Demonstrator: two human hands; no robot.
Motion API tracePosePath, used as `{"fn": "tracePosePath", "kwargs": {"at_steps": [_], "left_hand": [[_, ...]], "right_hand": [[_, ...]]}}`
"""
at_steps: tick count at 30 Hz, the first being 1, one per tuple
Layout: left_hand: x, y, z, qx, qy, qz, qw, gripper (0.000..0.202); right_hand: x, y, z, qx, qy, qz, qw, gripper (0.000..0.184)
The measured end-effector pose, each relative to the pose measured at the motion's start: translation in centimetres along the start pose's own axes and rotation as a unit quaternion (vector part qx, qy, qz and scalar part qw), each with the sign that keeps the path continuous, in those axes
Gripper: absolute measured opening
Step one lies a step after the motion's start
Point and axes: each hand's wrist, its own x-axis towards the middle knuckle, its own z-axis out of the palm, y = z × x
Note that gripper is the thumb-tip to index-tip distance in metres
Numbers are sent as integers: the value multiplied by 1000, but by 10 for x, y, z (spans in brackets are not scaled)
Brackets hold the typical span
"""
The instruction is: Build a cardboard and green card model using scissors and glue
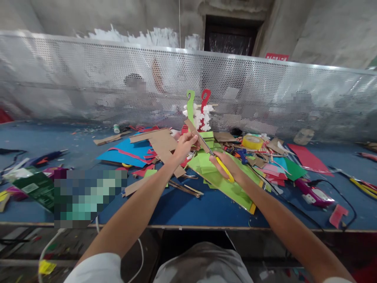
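**Scissors Met Cardboard Above the Green Paper**

The left hand [185,144] was clenched around the near end of a brown cardboard strip [196,135], thumb on top, holding it up off the blue tabletop [191,204]; the strip slanted away from that hand towards the right hand. The right hand [228,165] was closed through the loops of the yellow-handled scissors [214,156]; the blades pointed up and away from it and met the strip just beside the left hand's fingers. Whether the blades were parted could not be told. Under both hands lay a pile of light green paper sheets [224,184]; beyond the right hand sat a yellow roll of tape [252,142]; beyond the left hand stood a green hooked cut-out [191,104] and a red hooked cut-out [205,102] with white fluff between them. To the left of the left hand lay a blue paper sheet [129,153]; well to the right of the right hand lay a purple glue gun [309,192].
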Motion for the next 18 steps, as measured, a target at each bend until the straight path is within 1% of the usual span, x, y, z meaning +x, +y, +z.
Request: {"fn": "tracePosePath", "kwargs": {"at_steps": [4,10,13,18], "left_hand": [[-1,1,1,2,-18,-4,1000,37],[-1,0,3,2,-8,2,1000,37],[-1,1,3,7,-9,1,1000,39],[3,5,-3,0,40,20,999,40]], "right_hand": [[-1,0,0,6,12,7,1000,44],[0,0,3,6,28,21,999,51],[2,2,2,5,31,9,999,50],[3,12,0,7,13,-37,999,46]]}}
